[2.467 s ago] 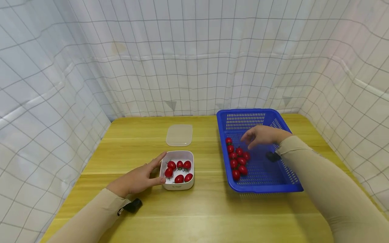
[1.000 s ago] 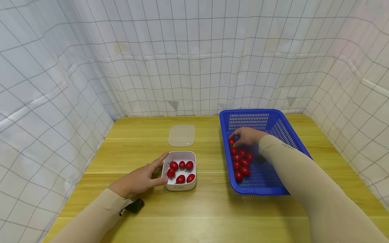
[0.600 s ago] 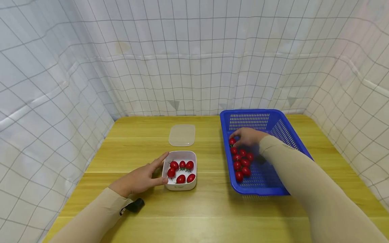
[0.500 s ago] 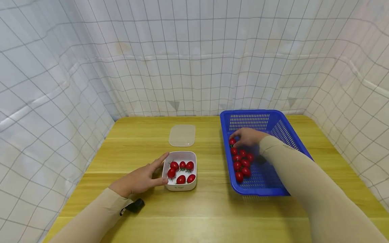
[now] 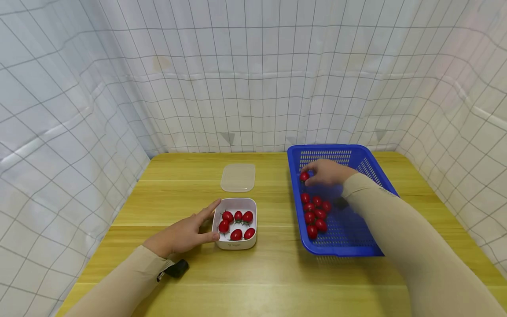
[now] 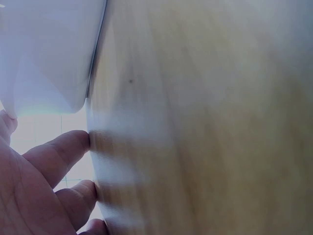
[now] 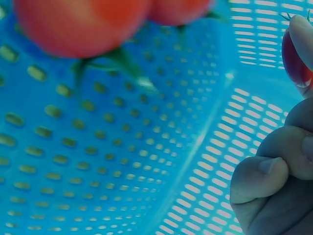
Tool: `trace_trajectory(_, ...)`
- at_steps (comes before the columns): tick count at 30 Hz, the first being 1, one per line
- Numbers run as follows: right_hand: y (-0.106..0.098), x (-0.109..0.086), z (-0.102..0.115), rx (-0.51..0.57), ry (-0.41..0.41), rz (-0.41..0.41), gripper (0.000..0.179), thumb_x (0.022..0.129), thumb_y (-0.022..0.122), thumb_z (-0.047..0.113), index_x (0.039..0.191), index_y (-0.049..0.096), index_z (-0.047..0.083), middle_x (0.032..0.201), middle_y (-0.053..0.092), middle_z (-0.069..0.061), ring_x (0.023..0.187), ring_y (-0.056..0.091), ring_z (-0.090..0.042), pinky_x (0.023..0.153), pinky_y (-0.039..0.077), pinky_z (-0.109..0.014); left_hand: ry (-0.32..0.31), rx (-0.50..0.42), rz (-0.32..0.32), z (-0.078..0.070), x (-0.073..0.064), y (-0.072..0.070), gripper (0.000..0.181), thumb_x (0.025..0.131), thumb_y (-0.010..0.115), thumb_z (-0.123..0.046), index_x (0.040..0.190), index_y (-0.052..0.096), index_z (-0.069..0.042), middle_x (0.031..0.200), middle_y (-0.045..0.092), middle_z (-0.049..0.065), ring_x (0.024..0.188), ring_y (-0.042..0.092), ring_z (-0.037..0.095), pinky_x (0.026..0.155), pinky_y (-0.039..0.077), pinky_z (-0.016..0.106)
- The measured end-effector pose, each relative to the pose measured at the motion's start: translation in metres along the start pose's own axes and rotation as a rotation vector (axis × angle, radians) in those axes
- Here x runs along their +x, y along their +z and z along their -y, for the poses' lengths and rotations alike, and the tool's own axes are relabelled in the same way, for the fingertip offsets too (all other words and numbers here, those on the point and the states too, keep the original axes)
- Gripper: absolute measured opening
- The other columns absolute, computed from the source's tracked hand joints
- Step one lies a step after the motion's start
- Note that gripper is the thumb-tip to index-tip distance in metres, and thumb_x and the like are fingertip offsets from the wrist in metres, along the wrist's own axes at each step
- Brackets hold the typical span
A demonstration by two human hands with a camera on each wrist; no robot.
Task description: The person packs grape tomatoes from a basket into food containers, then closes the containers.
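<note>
In the head view my right hand (image 5: 328,172) is inside the blue basket (image 5: 340,251), near its left wall. It pinches a red cherry tomato (image 5: 304,176) between thumb and fingers, raised off the others. The right wrist view shows this held tomato (image 7: 295,61) at the upper right, partly cut off. Several more cherry tomatoes (image 5: 320,214) lie along the basket's left side. On the left, my left hand (image 5: 180,233) rests at a white container (image 5: 237,204), thumb and index finger extended against its left side. Several cherry tomatoes (image 5: 236,235) lie in this container.
Behind the container a flat translucent lid (image 5: 238,177) lies on the wooden table (image 5: 253,286). White checked curtains (image 5: 253,88) close off the back and both sides. A small black camera (image 5: 177,268) sits at my left wrist.
My right hand went leftward in the basket and took hold of a cherry tomato at the left wall. Since half a second ago it has lifted slightly with it. My left hand stayed put.
</note>
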State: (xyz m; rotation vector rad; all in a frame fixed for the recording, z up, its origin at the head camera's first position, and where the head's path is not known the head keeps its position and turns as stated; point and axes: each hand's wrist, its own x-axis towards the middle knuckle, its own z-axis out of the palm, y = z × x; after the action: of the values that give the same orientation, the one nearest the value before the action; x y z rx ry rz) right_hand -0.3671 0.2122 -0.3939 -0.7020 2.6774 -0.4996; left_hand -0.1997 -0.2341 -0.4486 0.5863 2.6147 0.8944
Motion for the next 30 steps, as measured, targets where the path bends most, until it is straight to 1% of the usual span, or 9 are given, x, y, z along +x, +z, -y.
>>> trace_trajectory(2, -0.005, -0.003, 0.003, 0.023, 0.010, -0.005, 0.047, 0.096, 0.077, 0.027, 0.141, 0.068, 0.014, 0.109, 0.069, -0.007, 0.092, 0.062, -0.024, 0.079, 0.054, -0.039, 0.001, -0.003, -0.003, 0.000, 0.000, 0.000, 0.101, 0.098, 0.069, -0.057, 0.171, 0.007, -0.028, 0.166, 0.043, 0.013, 0.155, 0.038, 0.041, 0.123, 0.031, 0.067)
trace_trajectory(4, -0.011, -0.006, 0.005, 0.048, 0.015, -0.013, 0.048, 0.097, 0.076, 0.028, 0.142, 0.067, 0.014, 0.107, 0.069, -0.008, 0.086, 0.059, -0.023, 0.072, 0.052, -0.037, 0.001, -0.001, -0.002, 0.001, 0.000, 0.000, 0.100, 0.098, 0.068, -0.057, 0.172, 0.007, -0.027, 0.166, 0.043, 0.014, 0.155, 0.037, 0.043, 0.123, 0.030, 0.068)
trace_trajectory(8, -0.021, -0.012, 0.009, 0.061, 0.003, -0.069, 0.046, 0.097, 0.076, 0.029, 0.141, 0.067, 0.015, 0.118, 0.073, -0.008, 0.093, 0.063, -0.021, 0.080, 0.052, -0.038, -0.001, 0.005, 0.002, -0.001, -0.001, 0.000, 0.101, 0.098, 0.068, -0.058, 0.172, 0.006, -0.027, 0.167, 0.042, 0.014, 0.155, 0.037, 0.043, 0.122, 0.031, 0.068)
trace_trajectory(11, -0.029, -0.018, 0.013, 0.087, -0.006, -0.101, 0.045, 0.098, 0.076, 0.029, 0.140, 0.067, 0.016, 0.119, 0.076, -0.006, 0.090, 0.063, -0.018, 0.082, 0.052, -0.039, -0.001, -0.006, 0.006, -0.002, -0.001, -0.001, 0.100, 0.098, 0.068, -0.057, 0.172, 0.006, -0.027, 0.167, 0.041, 0.015, 0.156, 0.036, 0.042, 0.123, 0.030, 0.067)
trace_trajectory(14, -0.036, -0.023, 0.021, 0.138, -0.005, -0.110, 0.042, 0.099, 0.075, 0.029, 0.139, 0.067, 0.018, 0.095, 0.074, -0.001, 0.076, 0.056, -0.016, 0.073, 0.048, -0.037, 0.004, -0.022, 0.010, -0.002, -0.002, -0.001, 0.100, 0.099, 0.068, -0.054, 0.172, 0.006, -0.026, 0.167, 0.040, 0.016, 0.156, 0.035, 0.043, 0.124, 0.029, 0.067)
trace_trajectory(18, -0.040, -0.026, 0.037, 0.190, -0.034, -0.114, 0.039, 0.098, 0.076, 0.028, 0.135, 0.067, 0.019, 0.068, 0.050, 0.006, 0.063, 0.043, -0.014, 0.062, 0.039, -0.032, 0.010, -0.019, 0.011, -0.002, -0.003, 0.000, 0.099, 0.100, 0.068, -0.053, 0.172, 0.007, -0.025, 0.166, 0.041, 0.018, 0.155, 0.035, 0.045, 0.123, 0.029, 0.069)
trace_trajectory(20, -0.040, -0.027, 0.047, 0.196, -0.070, -0.106, 0.038, 0.098, 0.077, 0.027, 0.134, 0.068, 0.017, 0.064, 0.043, 0.008, 0.059, 0.040, -0.013, 0.058, 0.037, -0.029, 0.007, -0.013, 0.008, -0.001, -0.003, 0.000, 0.099, 0.099, 0.069, -0.053, 0.172, 0.008, -0.025, 0.166, 0.043, 0.017, 0.155, 0.036, 0.045, 0.122, 0.030, 0.069)
trace_trajectory(23, -0.038, -0.026, 0.064, 0.189, -0.119, -0.088, 0.040, 0.097, 0.078, 0.027, 0.134, 0.069, 0.016, 0.061, 0.040, 0.009, 0.055, 0.037, -0.010, 0.054, 0.033, -0.026, 0.003, -0.006, 0.005, -0.001, -0.002, 0.000, 0.099, 0.099, 0.069, -0.054, 0.172, 0.008, -0.025, 0.165, 0.044, 0.017, 0.155, 0.036, 0.045, 0.122, 0.030, 0.069)
trace_trajectory(30, -0.028, -0.024, 0.107, 0.150, -0.186, -0.027, 0.042, 0.095, 0.079, 0.027, 0.136, 0.071, 0.016, 0.064, 0.043, 0.007, 0.060, 0.042, -0.012, 0.056, 0.035, -0.027, -0.007, -0.001, 0.002, -0.001, -0.002, -0.001, 0.100, 0.098, 0.069, -0.056, 0.171, 0.008, -0.027, 0.165, 0.045, 0.016, 0.155, 0.037, 0.045, 0.123, 0.030, 0.069)
